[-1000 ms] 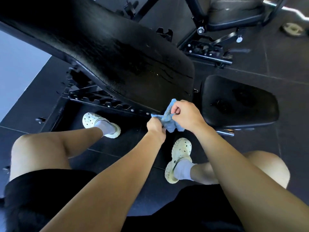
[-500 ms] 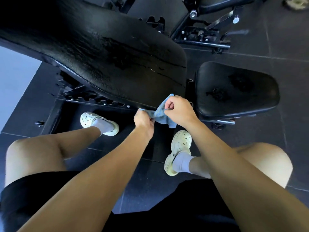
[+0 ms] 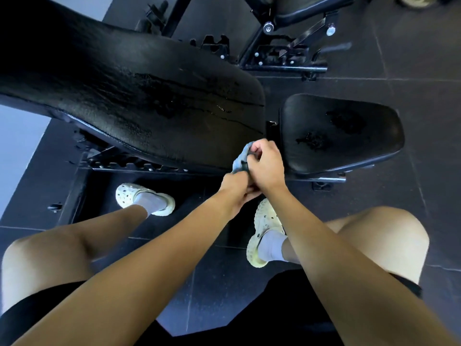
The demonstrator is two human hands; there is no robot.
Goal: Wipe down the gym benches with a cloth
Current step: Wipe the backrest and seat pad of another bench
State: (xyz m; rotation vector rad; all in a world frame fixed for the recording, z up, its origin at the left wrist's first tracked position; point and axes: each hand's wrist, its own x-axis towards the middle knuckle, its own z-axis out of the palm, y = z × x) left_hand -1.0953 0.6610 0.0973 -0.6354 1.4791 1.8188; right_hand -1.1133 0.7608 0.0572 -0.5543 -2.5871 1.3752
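Note:
A small blue cloth (image 3: 240,159) is bunched between both hands, just in front of the gap between the bench's two pads. My right hand (image 3: 265,163) grips its upper part with curled fingers. Below it, my left hand (image 3: 235,186) holds the cloth's lower end, and the two hands touch. Most of the cloth is hidden inside them. The long black backrest pad (image 3: 139,101) slopes up to the left and shows wet streaks. The black seat pad (image 3: 341,131) to the right carries dark wet patches.
The bench's black metal frame with its notched adjuster rail (image 3: 139,167) runs under the backrest. A second bench (image 3: 299,11) and its frame stand behind. My feet in white clogs (image 3: 143,198) stand on the dark rubber floor tiles (image 3: 424,71).
My hands have closed together and gathered the cloth into a tighter bunch, so less of it shows. They have shifted right, toward the seat pad.

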